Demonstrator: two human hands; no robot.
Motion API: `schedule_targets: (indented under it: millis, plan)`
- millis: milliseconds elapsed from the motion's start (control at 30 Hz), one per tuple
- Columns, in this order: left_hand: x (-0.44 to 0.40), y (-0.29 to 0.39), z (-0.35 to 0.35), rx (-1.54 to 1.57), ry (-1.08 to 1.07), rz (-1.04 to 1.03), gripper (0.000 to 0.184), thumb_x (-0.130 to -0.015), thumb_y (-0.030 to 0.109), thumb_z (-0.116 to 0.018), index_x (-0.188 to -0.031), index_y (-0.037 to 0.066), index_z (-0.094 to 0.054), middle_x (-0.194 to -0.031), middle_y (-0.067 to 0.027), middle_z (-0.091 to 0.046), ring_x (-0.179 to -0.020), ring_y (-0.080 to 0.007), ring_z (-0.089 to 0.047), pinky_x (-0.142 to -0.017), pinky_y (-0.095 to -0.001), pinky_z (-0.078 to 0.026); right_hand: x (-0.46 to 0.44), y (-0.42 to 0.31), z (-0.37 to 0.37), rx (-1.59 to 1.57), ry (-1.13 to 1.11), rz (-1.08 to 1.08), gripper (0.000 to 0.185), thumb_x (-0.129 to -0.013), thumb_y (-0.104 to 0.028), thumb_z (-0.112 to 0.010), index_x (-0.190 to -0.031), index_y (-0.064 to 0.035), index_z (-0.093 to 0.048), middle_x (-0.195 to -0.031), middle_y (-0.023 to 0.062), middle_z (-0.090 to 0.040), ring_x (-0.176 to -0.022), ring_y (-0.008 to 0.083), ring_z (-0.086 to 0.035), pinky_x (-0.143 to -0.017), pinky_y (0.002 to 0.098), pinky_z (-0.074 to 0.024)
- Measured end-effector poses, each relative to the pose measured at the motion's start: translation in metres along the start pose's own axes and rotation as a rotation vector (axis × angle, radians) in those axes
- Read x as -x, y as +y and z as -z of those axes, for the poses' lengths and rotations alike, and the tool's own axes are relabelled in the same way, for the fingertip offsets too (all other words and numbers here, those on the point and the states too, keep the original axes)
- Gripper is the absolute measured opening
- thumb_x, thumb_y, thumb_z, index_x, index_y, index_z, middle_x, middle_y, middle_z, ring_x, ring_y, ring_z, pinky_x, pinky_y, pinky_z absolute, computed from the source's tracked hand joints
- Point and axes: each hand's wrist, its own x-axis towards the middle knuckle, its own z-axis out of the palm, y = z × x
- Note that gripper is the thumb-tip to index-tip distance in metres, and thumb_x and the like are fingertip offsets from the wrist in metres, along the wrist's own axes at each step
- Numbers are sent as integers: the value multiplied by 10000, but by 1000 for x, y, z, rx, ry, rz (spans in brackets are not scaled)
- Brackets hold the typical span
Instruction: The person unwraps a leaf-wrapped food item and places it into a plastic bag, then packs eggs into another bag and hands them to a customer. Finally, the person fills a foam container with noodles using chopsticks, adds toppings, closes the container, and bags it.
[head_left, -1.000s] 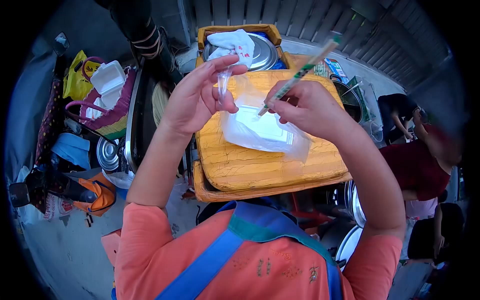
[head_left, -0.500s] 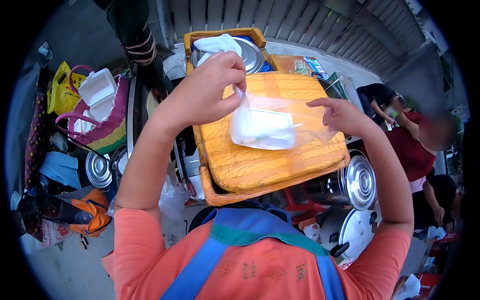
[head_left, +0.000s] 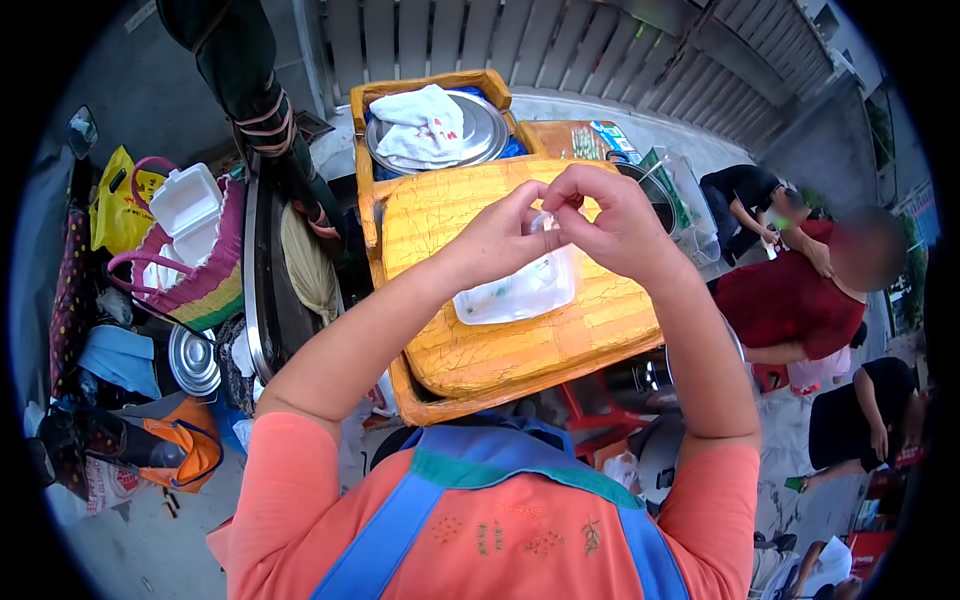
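A white container inside a thin plastic bag [head_left: 515,295] rests on the yellow tape-covered lid [head_left: 480,355]. Above the bag my left hand [head_left: 505,235] pinches part of its gathered top. Close against it, my right hand [head_left: 610,215] has its thumb and forefinger pinched on the bag's top too. The two hands meet at the fingertips. A faint green and white shape, perhaps the wrapped chopsticks, shows blurrily through the plastic.
Behind the lid, a white cloth [head_left: 420,125] lies on a round metal lid [head_left: 480,130]. A woven basket [head_left: 225,255] with foam boxes [head_left: 187,200] stands at left. At right are a pot [head_left: 645,190] and several people, one in a dark red shirt [head_left: 790,295].
The wrapped chopsticks have left my right hand. My right hand has come in from the right to meet my left hand at the bag's top, which is now gathered.
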Motion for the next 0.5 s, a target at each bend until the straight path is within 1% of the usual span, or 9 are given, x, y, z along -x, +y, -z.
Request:
schedule_targets:
  millis: [33, 100, 167, 200, 233, 300, 367, 433, 500]
  plan:
    - [5, 2, -2, -2, 2, -3, 692, -778, 270, -695, -1309, 45, -312, -694, -16, -520, -625, -79, -473, -587, -244, -406, 4, -1, -3, -227, 143, -149, 118, -696, 6, -595, -802, -42, -578, -730, 90, -580, -697, 266, -567, -613, 348, -462]
    - [16, 7, -4, -84, 148, -85, 573, -798, 247, -668, -1258, 52, -387, -703, -22, -528, -629, -76, -467, -598, -235, -401, 5, -8, -3, -276, 188, -135, 149, -676, 7, -611, -814, -39, -580, -722, 64, -573, -701, 247, -559, -658, 340, -460]
    - [12, -6, -5, -24, 144, -106, 464, -833, 198, -612, -1224, 38, -419, -697, -27, -513, -628, -88, -478, -611, -237, -411, 3, -16, -4, 19, -11, 211, 115, -713, 6, -596, -820, -30, -581, -754, 44, -594, -741, 220, -571, -728, 318, -453]
    - [7, -13, -2, -223, 124, -379, 438, -845, 174, -592, -1218, 26, -416, -679, -21, -494, -624, -96, -487, -616, -242, -420, 1, -15, -4, 99, -106, 272, 243, -689, 58, -568, -915, -32, -580, -866, 25, -595, -767, 171, -570, -719, 292, -452]
    - [6, -9, -3, -240, 112, -382, 331, -878, 171, -533, -1157, 17, -444, -658, -23, -484, -610, -103, -488, -607, -243, -424, -2, -13, -7, 96, -106, 271, 243, -689, 58, -568, -915, -32, -580, -866, 25, -595, -767, 171, -570, -719, 292, -452]
    - [8, -1, -2, -257, 99, -383, 245, -911, 168, -475, -1097, 8, -471, -638, -25, -474, -596, -110, -489, -598, -244, -428, -7, -4, -20, -184, 235, 116, 186, -749, -7, -566, -929, -47, -586, -827, 42, -620, -861, 210, -582, -843, 328, -427]
    - [11, 9, 1, 198, 32, 210, 231, -956, 232, -384, -1005, 38, -500, -728, -79, -534, -629, -101, -480, -590, -242, -415, 11, 20, -23, -304, 244, -124, 221, -761, -1, -548, -978, -39, -574, -853, 58, -624, -839, 207, -593, -814, 323, -450]
    - [10, 6, 1, 250, 60, 251, 282, -970, 265, -331, -923, 49, -506, -662, -58, -513, -565, -103, -449, -522, -235, -367, 30, 25, -25, -231, 37, -424, 181, -759, 24, -538, -926, -27, -583, -840, 68, -616, -776, 198, -601, -726, 298, -480]
    - [2, -4, 8, 521, -47, 194, 233, -959, 230, -376, -944, 39, -509, -692, -61, -536, -585, -97, -470, -539, -228, -391, 38, 20, -30, -52, 202, -320, 153, -728, 44, -553, -863, -17, -589, -822, 69, -608, -727, 196, -603, -650, 277, -488]
